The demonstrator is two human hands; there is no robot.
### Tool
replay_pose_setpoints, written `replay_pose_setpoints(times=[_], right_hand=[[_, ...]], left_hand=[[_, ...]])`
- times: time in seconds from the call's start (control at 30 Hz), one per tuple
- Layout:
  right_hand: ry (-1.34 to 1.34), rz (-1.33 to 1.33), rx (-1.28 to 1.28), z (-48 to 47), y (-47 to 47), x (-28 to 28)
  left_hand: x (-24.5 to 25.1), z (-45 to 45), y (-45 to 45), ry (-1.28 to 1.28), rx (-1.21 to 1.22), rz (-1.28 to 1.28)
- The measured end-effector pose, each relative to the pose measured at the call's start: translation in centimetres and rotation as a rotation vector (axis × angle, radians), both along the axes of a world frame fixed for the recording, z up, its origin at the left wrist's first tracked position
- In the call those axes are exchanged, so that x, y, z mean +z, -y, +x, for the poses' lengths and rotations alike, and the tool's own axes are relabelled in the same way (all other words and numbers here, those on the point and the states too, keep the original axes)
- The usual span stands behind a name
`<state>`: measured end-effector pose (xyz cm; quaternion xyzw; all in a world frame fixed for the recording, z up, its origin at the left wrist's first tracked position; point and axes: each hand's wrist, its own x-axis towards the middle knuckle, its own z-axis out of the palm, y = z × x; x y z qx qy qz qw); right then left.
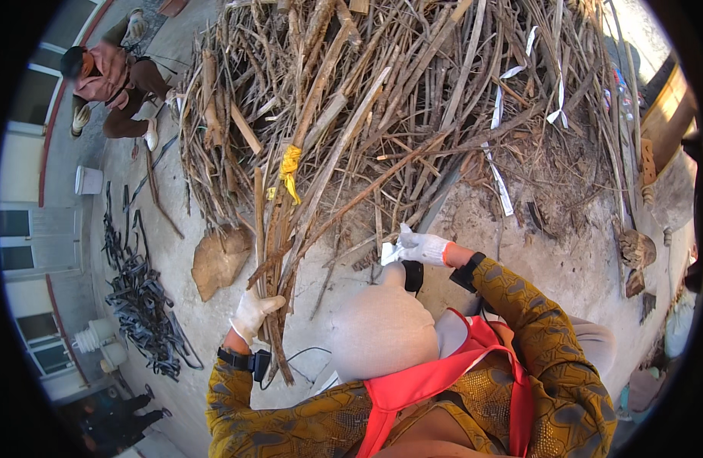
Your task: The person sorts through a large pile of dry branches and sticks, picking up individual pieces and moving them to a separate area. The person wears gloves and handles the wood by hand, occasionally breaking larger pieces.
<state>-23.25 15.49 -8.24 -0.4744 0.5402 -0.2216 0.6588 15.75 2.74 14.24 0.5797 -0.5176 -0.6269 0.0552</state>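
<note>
My left hand (254,314), in a white work glove, grips the lower ends of several long sticks (271,263) at the left of centre. Higher up, a yellow strip (290,166) is knotted around part of these sticks. My right hand (423,247), in a white glove with an orange cuff edge, is to the right, just past my knee. Its fingers are closed on a small white piece (390,253), perhaps a strip or cloth. A large heap of dry branches (385,97) lies in front of both hands.
A sawn wood slab (219,260) lies left of the sticks. Tangled black straps (145,309) and a white bucket (88,180) are farther left. Another person (116,80) in gloves crouches at upper left. White strips (500,183) hang over the heap; a log end (637,249) is at right.
</note>
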Motion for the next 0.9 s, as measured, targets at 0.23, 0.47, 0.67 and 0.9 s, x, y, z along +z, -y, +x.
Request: replay_pose_setpoints(times=[0.23, 0.47, 0.67, 0.9], right_hand=[[-0.073, 0.241, -0.116, -0.5, -3.9, 3.4], [0.016, 0.262, -0.247, -0.3, -3.7, 5.2], [0.052, 0.286, -0.332, 0.1, -4.9, 4.7], [0.009, 0.44, -0.42, 0.4, -7.2, 3.5]], left_hand=[[6.6, 6.0, -7.4, -0.146, 0.442, 0.005], [10.1, 8.9, 2.6, -0.204, 0.487, -0.489], [10.5, 7.2, 26.3, 0.063, 0.442, -0.568], [-1.9, -5.1, 34.0, 1.137, 0.109, -0.771]])
